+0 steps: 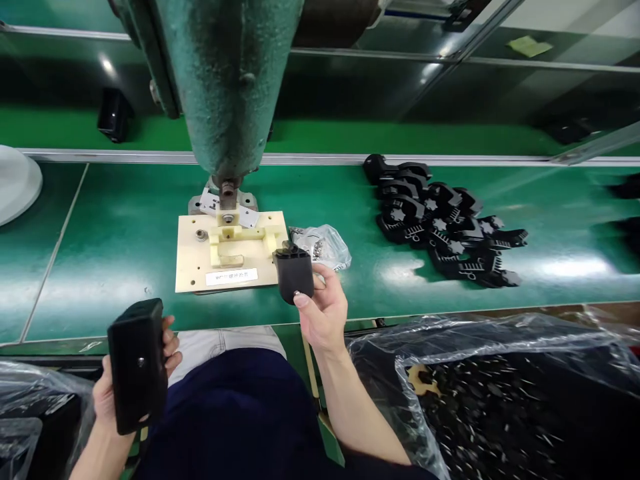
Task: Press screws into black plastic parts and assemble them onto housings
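My left hand (170,350) is wrapped round a black box-shaped plastic part (135,367) with a small shiny spot on its face, held low at the left near my body. In my right hand (325,307) is a smaller black plastic piece with a rounded end (295,273), pinched between thumb and fingers. It hangs just at the right edge of a cream fixture plate (195,280). On that plate stands a pale yellow raised jig (235,260), under the tip of a green press (225,87).
Behind my right hand lies a clear bag of small metal parts (323,247). A heap of black plastic parts (440,220) covers the bench further right. A plastic-lined bin (490,400) of small dark pieces stands front right; a white round object (17,183) is at far left.
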The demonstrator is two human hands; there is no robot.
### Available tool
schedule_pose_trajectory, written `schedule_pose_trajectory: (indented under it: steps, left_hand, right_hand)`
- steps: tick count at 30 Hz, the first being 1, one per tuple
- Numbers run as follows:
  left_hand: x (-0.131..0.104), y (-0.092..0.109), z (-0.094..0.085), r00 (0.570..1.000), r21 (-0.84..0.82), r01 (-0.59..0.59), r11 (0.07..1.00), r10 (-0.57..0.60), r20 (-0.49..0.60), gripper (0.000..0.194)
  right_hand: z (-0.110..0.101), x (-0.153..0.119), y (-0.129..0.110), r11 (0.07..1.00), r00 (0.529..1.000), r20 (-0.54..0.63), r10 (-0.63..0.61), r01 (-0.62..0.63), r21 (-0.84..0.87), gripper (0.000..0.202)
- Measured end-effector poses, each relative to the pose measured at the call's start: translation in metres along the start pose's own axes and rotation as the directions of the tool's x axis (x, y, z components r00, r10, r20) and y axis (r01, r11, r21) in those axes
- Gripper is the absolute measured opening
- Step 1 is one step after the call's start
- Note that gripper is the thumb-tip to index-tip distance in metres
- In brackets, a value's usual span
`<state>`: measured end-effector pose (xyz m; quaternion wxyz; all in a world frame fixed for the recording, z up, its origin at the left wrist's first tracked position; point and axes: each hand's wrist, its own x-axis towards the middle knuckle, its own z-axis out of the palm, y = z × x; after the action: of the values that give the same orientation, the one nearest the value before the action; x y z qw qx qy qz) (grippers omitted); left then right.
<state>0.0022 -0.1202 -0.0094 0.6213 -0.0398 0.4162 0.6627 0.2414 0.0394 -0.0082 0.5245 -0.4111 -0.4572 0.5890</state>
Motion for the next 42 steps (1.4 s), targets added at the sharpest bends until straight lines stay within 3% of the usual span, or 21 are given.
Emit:
schedule_pose_trajectory:
  steps: [3, 6, 9, 12, 15, 17, 19, 22, 26, 29, 31, 33, 37, 39, 42]
  left_hand:
    - [-0.001, -0.018, 0.006, 0.994, -0.092, 0.036, 0.995, -0.026, 0.103, 0.085]
    - [-0.006, -0.029, 0.017, 0.973, -0.120, 0.100, 0.988, -0.072, 0.218, 0.080]
    - [-0.010, -0.027, 0.029, 0.942, -0.083, 0.189, 0.978, -0.157, 0.297, 0.070]
    - [-0.008, -0.015, 0.035, 0.929, 0.015, 0.233, 0.972, -0.227, 0.292, 0.064]
    - [-0.007, -0.005, 0.033, 0.969, 0.139, 0.160, 0.977, -0.182, 0.166, 0.059]
    - [-0.010, -0.002, 0.029, 0.994, 0.217, 0.096, 0.971, -0.106, 0.038, 0.059]
    - [-0.014, -0.003, 0.025, 0.996, 0.289, 0.065, 0.955, -0.043, -0.082, 0.057]
    - [-0.022, -0.003, 0.020, 0.983, 0.366, 0.085, 0.927, -0.019, -0.180, 0.059]
    - [-0.028, 0.000, 0.022, 0.954, 0.412, 0.109, 0.904, 0.021, -0.298, 0.061]
    - [-0.030, -0.001, 0.026, 0.937, 0.410, 0.092, 0.907, 0.060, -0.344, 0.052]
    - [-0.031, -0.004, 0.027, 0.927, 0.363, 0.157, 0.918, -0.010, -0.375, 0.050]
    - [-0.032, -0.007, 0.028, 0.888, 0.294, 0.250, 0.922, -0.097, -0.449, 0.049]
    - [-0.037, -0.010, 0.033, 0.739, 0.121, 0.373, 0.920, -0.216, -0.638, 0.041]
    - [-0.040, -0.012, 0.035, 0.673, 0.023, 0.452, 0.892, -0.324, -0.665, 0.043]
    - [-0.045, -0.017, 0.034, 0.640, -0.057, 0.498, 0.865, -0.411, -0.649, 0.048]
  right_hand:
    - [0.012, -0.004, 0.000, 0.974, 0.987, 0.071, 0.147, -0.157, 0.161, 0.053]
    - [0.026, -0.012, 0.002, 0.893, 0.912, 0.292, 0.287, -0.365, 0.264, 0.047]
    - [0.035, -0.021, 0.005, 0.835, 0.841, 0.443, 0.309, -0.464, 0.297, 0.037]
    - [0.038, -0.024, 0.003, 0.884, 0.806, 0.532, 0.261, -0.421, 0.205, 0.035]
    - [0.043, -0.024, -0.006, 0.982, 0.745, 0.647, 0.164, -0.184, -0.037, 0.026]
    - [0.051, -0.025, -0.013, 0.970, 0.668, 0.738, 0.095, 0.104, -0.219, 0.013]
    - [0.060, -0.028, -0.016, 0.872, 0.585, 0.809, 0.053, 0.367, -0.323, 0.008]
    - [0.074, -0.032, -0.011, 0.704, 0.462, 0.884, -0.063, 0.649, -0.289, 0.020]
    - [0.084, -0.029, 0.001, 0.393, 0.223, 0.961, -0.163, 0.908, -0.144, 0.030]
    - [0.088, -0.025, 0.008, 0.204, 0.089, 0.976, -0.197, 0.978, -0.049, 0.026]
    - [0.091, -0.023, 0.011, 0.109, 0.021, 0.966, -0.259, 0.994, 0.007, 0.026]
    - [0.094, -0.023, 0.012, 0.047, -0.050, 0.967, -0.251, 0.997, 0.064, 0.025]
    - [0.101, -0.024, 0.010, 0.007, -0.226, 0.973, -0.049, 0.974, 0.227, 0.021]
    - [0.106, -0.025, 0.011, 0.021, -0.331, 0.943, 0.038, 0.944, 0.330, 0.020]
    - [0.113, -0.028, 0.014, 0.094, -0.444, 0.884, 0.146, 0.896, 0.435, 0.022]
